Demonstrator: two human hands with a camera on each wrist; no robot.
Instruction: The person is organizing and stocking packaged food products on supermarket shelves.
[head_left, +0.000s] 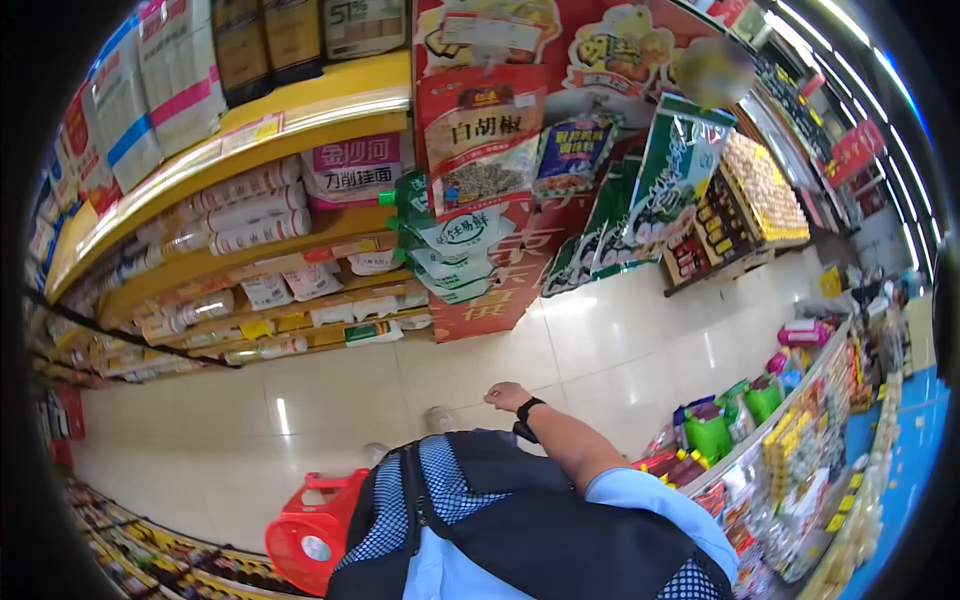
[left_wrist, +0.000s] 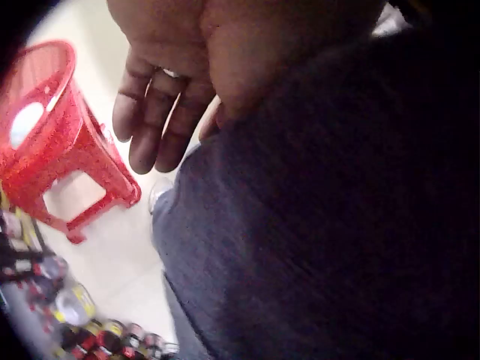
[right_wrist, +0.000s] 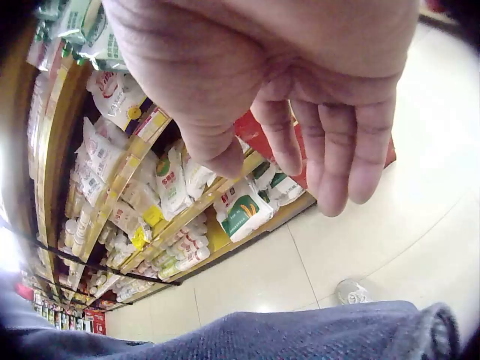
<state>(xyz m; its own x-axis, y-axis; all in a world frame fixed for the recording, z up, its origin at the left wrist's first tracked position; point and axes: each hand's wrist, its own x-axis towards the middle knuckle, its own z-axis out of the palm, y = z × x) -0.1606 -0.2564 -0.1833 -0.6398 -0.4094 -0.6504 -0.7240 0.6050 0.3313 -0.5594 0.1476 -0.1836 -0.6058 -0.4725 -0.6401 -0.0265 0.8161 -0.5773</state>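
My right hand [head_left: 508, 396], with a dark band at the wrist, hangs over the tiled floor in the head view. In the right wrist view the same hand [right_wrist: 300, 112] has relaxed, slightly bent fingers and holds nothing; shelves of bagged goods stand beyond it. The left wrist view shows my left hand [left_wrist: 169, 105] hanging beside dark trousers [left_wrist: 300, 210], its fingers loose and nothing in them, a ring on one finger. A red plastic stool [left_wrist: 97, 161] with a red basket [left_wrist: 45, 67] stands near it. The head view does not show the left hand.
Yellow shelves [head_left: 340, 90] with noodles and bottles run along the left. Seasoning packets [head_left: 485, 140] hang on a red end panel [head_left: 490, 315]. A stack of boxes [head_left: 745, 200] stands at the back right, and a low display [head_left: 770, 440] of packaged goods lines the right side.
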